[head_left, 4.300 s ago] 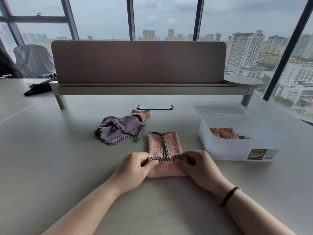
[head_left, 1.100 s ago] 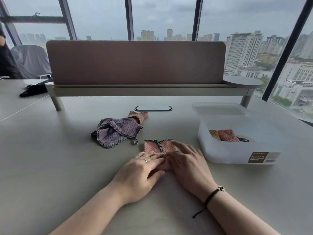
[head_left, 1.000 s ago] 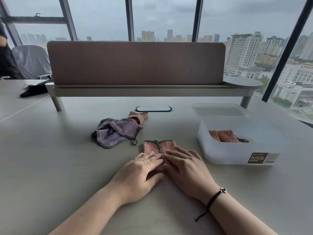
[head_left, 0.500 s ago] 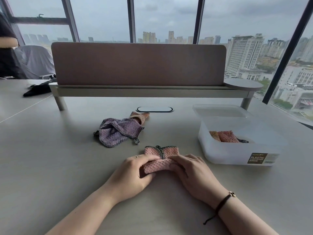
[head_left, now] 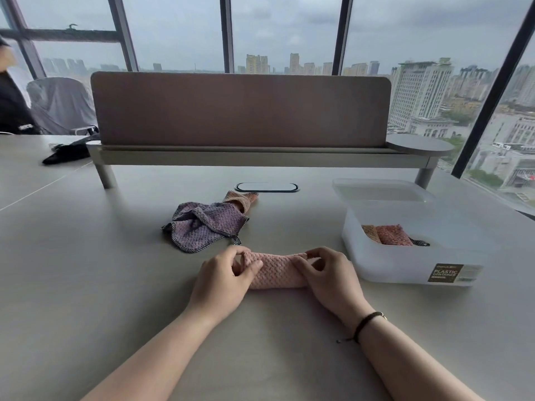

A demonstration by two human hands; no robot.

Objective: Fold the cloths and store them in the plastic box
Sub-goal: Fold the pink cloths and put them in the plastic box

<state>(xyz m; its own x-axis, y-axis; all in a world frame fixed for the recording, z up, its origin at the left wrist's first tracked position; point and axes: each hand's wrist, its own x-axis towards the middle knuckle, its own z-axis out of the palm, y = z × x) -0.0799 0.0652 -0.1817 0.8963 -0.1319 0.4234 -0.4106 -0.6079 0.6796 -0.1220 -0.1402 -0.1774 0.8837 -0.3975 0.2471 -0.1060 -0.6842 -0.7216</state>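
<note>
Both hands, left hand (head_left: pixel 224 277) & right hand (head_left: pixel 328 274), are gripping opposite ends of rolled pink cloth (head_left: pixel 276 269) on table (head_left: pixel 86 285), beside plastic box (head_left: pixel 405 266).

1. A pale grey table (head_left: pixel 86 285) fills the lower part of the view
2. An oval cable port (head_left: pixel 267 187) is set flush in the table top, towards the far side
3. A brown divider panel (head_left: pixel 240 110) stands upright on a raised shelf (head_left: pixel 260 159) with round metal legs (one near each end)
4. A round grey disc (head_left: pixel 419 143) caps the shelf's right end
5. A dark bundle (head_left: pixel 68 153) lies on the table at the far left
6. Behind it is a chair under a grey cover (head_left: pixel 62 104)
7. Tall windows (head_left: pixel 173 30) show a grey sky and city buildings (head_left: pixel 422 88)
</note>
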